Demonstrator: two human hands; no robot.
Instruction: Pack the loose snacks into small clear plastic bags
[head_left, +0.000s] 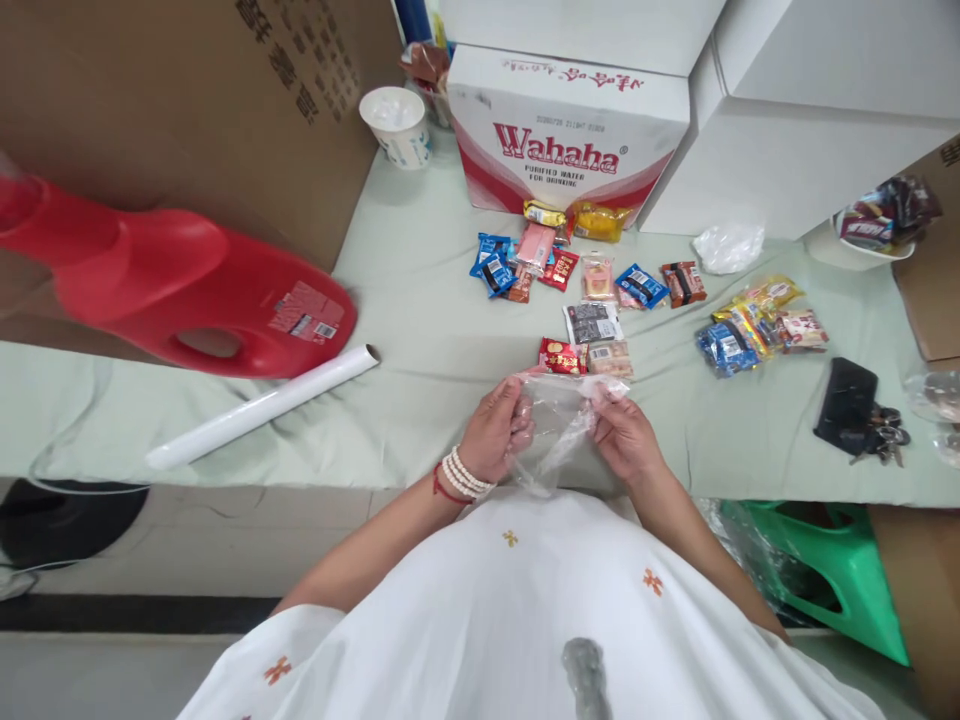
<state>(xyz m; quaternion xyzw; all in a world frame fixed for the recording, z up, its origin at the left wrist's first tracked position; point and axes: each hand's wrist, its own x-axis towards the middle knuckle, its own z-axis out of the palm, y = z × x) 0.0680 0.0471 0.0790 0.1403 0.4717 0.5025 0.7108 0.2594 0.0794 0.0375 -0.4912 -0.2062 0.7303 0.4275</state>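
Both — left hand (491,435) and right hand (628,437) — pinch a clear bag (553,428); packets (592,325) lie beyond.

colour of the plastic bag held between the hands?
The plastic bag is clear and colourless, with whitish glare on its folds; seen in the head view.

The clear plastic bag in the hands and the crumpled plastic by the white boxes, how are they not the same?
The clear plastic bag is held by the left hand and right hand; the crumpled plastic lies on the pale green cloth.
The bag is spread out between the hands; the crumpled plastic is bunched in a heap.
The bag is close to the person; the crumpled plastic is farther back.
Both look thin.
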